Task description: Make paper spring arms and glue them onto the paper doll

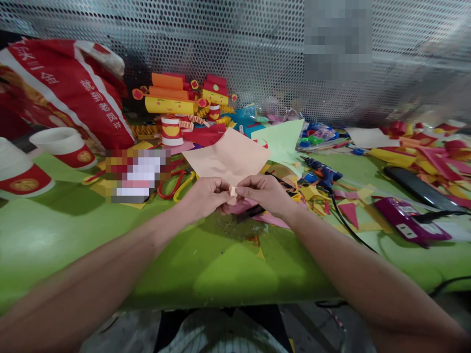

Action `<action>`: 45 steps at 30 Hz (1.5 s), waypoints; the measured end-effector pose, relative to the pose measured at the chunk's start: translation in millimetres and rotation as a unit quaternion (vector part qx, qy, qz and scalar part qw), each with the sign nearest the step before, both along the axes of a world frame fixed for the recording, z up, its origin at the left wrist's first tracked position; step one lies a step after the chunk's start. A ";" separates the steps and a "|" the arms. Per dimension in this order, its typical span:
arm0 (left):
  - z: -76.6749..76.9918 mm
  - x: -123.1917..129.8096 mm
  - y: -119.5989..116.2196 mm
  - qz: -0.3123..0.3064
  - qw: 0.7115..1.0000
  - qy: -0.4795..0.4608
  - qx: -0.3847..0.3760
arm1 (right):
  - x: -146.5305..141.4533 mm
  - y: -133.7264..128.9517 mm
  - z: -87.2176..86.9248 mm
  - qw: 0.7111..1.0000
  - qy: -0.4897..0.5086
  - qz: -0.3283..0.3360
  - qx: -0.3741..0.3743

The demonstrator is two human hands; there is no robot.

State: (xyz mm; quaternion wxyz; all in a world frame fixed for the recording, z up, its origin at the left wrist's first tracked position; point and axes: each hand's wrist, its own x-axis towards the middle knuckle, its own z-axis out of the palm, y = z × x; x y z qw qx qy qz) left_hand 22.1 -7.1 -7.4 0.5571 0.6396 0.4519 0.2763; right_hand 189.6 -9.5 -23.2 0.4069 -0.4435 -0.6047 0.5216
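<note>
My left hand [209, 197] and my right hand [263, 195] meet above the front of the green table. Between them, thumbs and fingertips pinch a small folded piece of pale peach paper [233, 191] from both sides. Directly behind the fingers is a larger peach paper sheet [230, 154], creased and with a raised corner. Whether the small piece joins this sheet, I cannot tell. Left of my left hand lie scissors with red and yellow handles [171, 186], partly covered by my hand. Pink paper [274, 218] lies beneath my right hand.
Paper cups [69, 149] and a red bag [69, 88] stand left. Paper-hat figures [171, 105] are behind. A blue glue gun [324, 171] trails its cord past my right forearm, near paper scraps and a purple power strip [408, 223]. A perforated metal panel [235, 44] backs the table [235, 274].
</note>
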 end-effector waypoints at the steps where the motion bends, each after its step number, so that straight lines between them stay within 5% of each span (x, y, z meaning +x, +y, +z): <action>1: -0.5 0.0 0.1 -0.003 1.000 -0.001 -0.001 | 0.0 -0.3 0.0 1.000 -0.002 -0.002 0.003; 18: 1.2 1.8 -2.4 -0.003 0.998 -0.064 -0.017 | -1.2 -5.8 2.5 0.988 -0.092 -0.045 0.113; 27: 0.1 1.2 -3.9 0.011 0.997 -0.049 0.057 | -2.8 -6.2 1.2 0.988 -0.091 -0.021 0.123; 34: -0.9 2.0 -8.1 0.017 0.990 -0.036 0.138 | -3.6 -6.8 0.5 0.962 -0.166 0.048 0.212; 45: -2.8 -0.1 -7.1 -0.016 0.989 -0.030 0.145 | -7.2 -10.8 1.3 0.947 -0.170 0.011 0.274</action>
